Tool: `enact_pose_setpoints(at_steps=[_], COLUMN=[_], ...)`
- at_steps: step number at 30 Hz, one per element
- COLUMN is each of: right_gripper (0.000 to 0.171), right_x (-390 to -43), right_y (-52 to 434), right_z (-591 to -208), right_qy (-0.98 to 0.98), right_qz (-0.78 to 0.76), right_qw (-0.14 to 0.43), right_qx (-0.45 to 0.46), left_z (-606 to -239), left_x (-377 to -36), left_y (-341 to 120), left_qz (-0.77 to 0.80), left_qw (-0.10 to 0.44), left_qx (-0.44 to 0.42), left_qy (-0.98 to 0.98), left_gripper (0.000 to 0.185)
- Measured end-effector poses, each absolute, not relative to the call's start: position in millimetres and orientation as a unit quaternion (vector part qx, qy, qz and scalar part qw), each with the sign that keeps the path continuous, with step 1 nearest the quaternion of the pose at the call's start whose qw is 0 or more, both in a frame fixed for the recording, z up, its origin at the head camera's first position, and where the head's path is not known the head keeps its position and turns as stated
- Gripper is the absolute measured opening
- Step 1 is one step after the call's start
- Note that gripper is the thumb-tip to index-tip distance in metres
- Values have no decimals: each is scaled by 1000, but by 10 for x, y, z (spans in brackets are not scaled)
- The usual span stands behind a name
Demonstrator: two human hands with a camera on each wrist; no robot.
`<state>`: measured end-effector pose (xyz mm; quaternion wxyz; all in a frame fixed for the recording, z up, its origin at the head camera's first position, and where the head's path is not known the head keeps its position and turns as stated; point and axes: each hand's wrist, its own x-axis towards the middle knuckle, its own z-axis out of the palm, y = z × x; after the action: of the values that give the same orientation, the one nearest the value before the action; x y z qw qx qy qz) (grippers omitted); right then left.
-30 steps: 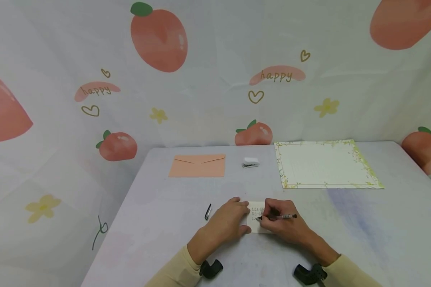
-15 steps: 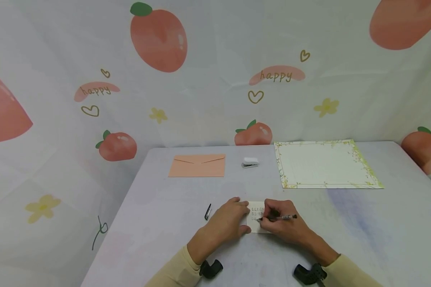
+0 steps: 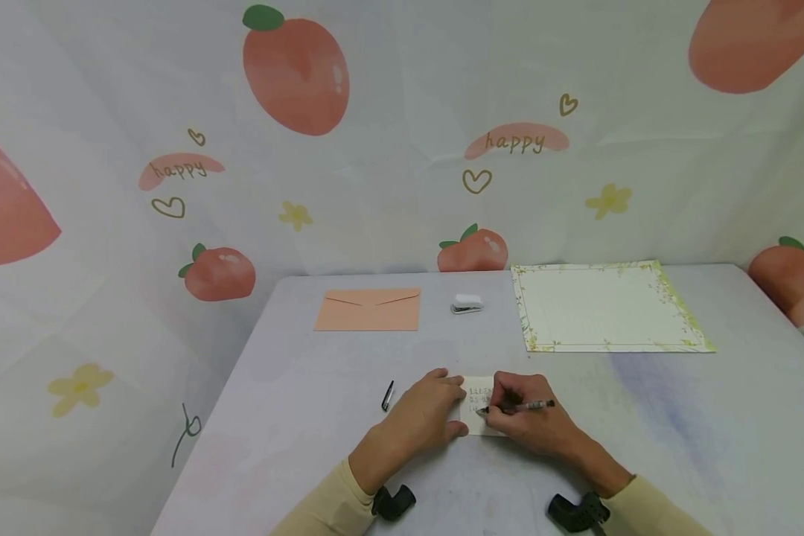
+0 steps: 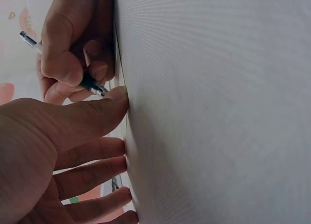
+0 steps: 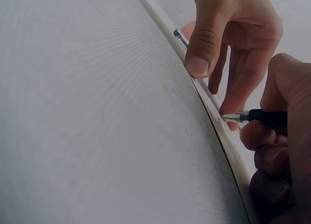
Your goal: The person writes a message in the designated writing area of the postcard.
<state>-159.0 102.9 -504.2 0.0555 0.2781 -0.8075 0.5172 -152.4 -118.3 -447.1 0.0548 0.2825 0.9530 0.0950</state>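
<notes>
Head view: the right hand pinches the pen, whose tip has moved slightly along the third line on the small card; writing continues. Left wrist view: the left hand presses the card with spread, straight fingers; right wrist view: the pen's tip touches the card beside the left fingertips.

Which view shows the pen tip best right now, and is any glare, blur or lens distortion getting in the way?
Head view: even light, no glare; pen and card small, its writing unreadable. Right wrist view: pen tip sharp, but the table bulges with lens distortion and looks dim. Left wrist view: the left hand close and soft, right hand shaded.
</notes>
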Motion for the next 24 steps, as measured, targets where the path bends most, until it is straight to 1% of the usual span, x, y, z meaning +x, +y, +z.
enact_pose_setpoints(at_steps=[4,9,11,18,24], right_gripper=[34,36,37,36,35], right_x=[-1591,-1588,-1588,-1610,-1604], right_y=[1028,1045,1064,1121,1122], right_z=[-5034,-5018,-5010,-5011,-5033], right_qy=[-806,-802,-801,-811,-818], right_qz=[518,524,529,524,511], right_qw=[61,103,111,74,57], right_qx=[279,267,257,251,257], left_z=[-4470,-4462,-4459,-4459,-4475], left_x=[-1523,-1519,-1517,-1516,-1523], left_y=[-1187,-1183,-1180,-1176,-1182], left_qz=[97,96,95,94,95], left_qw=[54,54,55,58,59], left_qx=[282,282,282,281,280], left_qy=[953,953,953,953,954], left_gripper=[48,49,50,50,49])
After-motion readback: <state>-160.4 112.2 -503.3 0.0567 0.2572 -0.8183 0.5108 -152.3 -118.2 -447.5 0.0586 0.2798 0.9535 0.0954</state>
